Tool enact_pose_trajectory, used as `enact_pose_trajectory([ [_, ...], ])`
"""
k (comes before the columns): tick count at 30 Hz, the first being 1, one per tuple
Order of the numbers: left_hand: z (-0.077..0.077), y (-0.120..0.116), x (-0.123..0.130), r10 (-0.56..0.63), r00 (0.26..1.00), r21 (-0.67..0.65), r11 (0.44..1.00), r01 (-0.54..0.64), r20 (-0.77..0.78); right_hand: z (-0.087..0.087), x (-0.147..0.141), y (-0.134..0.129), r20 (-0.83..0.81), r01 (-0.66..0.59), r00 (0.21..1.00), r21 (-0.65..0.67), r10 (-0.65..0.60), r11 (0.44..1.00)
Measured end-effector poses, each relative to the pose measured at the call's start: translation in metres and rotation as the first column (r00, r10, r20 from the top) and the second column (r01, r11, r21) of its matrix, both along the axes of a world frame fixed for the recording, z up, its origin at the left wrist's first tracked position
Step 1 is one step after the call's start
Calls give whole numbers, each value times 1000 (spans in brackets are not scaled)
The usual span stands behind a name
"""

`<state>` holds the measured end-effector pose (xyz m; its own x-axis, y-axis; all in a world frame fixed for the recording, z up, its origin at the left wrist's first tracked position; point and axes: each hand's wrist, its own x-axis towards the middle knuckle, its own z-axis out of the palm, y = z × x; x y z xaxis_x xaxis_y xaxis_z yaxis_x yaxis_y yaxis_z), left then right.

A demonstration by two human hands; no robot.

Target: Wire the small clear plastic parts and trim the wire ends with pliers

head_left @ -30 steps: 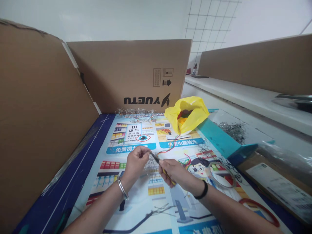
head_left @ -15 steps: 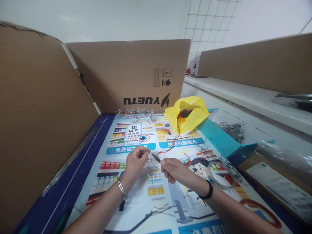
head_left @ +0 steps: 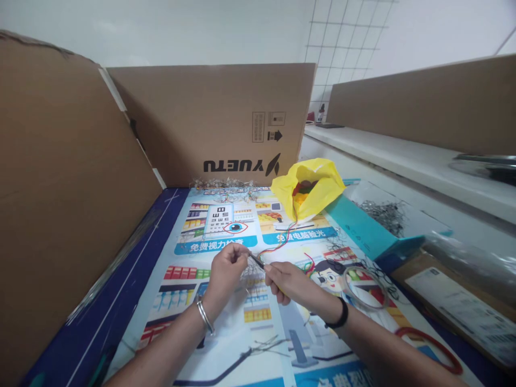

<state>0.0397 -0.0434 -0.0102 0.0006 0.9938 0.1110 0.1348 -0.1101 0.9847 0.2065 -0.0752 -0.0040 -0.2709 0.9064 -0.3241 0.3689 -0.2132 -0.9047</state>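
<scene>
My left hand (head_left: pixel 229 271) is closed in a pinch, thumb against forefinger; what lies between the fingertips is too small to make out. In my right hand (head_left: pixel 287 280) I grip small pointed pliers (head_left: pixel 257 261), their dark tapered jaws reaching to the left fingertips. Whether the jaws are open or closed I cannot tell. Thin dark wire strands (head_left: pixel 252 277) show just below, between both hands. Behind the right hand, red and green threads (head_left: pixel 278 247) run across the printed sheet (head_left: pixel 226 349) to a yellow bag (head_left: pixel 318 188).
More cut wires (head_left: pixel 268 345) lie near the front, and a tangle of wire (head_left: pixel 226 184) at the back. On the right are a clear ring (head_left: pixel 366 288), a red ring (head_left: pixel 429 349), a teal box (head_left: pixel 358 226) and a wrapped parcel (head_left: pixel 463 301). Cardboard walls (head_left: pixel 209 118) stand behind and left.
The tip of the pliers has come in against the left fingertips. Both hands have otherwise hardly moved, and the view has shifted very slightly.
</scene>
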Motion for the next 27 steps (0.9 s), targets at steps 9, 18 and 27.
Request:
enact_pose_trajectory([
  [9,-1,2,-1,-37,999,-2,999,37,13,-6,-1,2,56,-15,998,59,12,998],
  [18,15,3,-5,-72,987,-7,997,72,-147,5,2,2,516,-232,856,396,-6,889],
  [27,18,7,-13,-155,918,76,978,196,-364,9,2,-5,826,-423,542,426,-153,800],
])
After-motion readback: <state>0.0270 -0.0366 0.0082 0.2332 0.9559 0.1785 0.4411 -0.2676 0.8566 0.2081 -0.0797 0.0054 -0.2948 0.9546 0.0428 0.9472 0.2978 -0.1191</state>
